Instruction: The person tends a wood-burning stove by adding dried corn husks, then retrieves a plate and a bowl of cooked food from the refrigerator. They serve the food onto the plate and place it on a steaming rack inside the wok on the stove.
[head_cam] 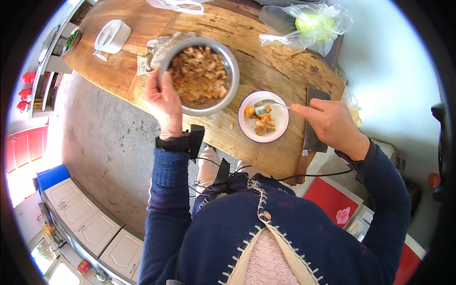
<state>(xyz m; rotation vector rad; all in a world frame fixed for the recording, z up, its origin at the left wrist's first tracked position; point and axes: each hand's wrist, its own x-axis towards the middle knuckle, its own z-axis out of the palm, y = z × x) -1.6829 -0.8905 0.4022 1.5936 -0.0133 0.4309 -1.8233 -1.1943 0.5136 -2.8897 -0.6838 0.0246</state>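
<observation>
My left hand (pixel 164 98) grips the near left rim of a round stainless steel bowl (pixel 233 76). Chopped brown and orange food (pixel 199 74) covers the bowl's bottom. Between the fingers of my right hand (pixel 329 123) is the handle of a metal spoon (pixel 279 104), its head over a small white enamel plate (pixel 249 131) with a dark blue rim. On that plate lie several orange and brown food pieces (pixel 264 123), around a blue-green pattern. Partly under my right hand, a cleaver (pixel 313 137) rests along the table's right end, wooden handle towards me.
The wooden table (pixel 221 130) also bears a crumpled cloth (pixel 156 50), a white plastic container (pixel 117 37) and a clear plastic bag (pixel 285 26) around a pale green vegetable (pixel 315 25). A black cable (pixel 313 175) runs from my right wrist past the table's near corner. White cabinets (pixel 94 228) stand at lower left.
</observation>
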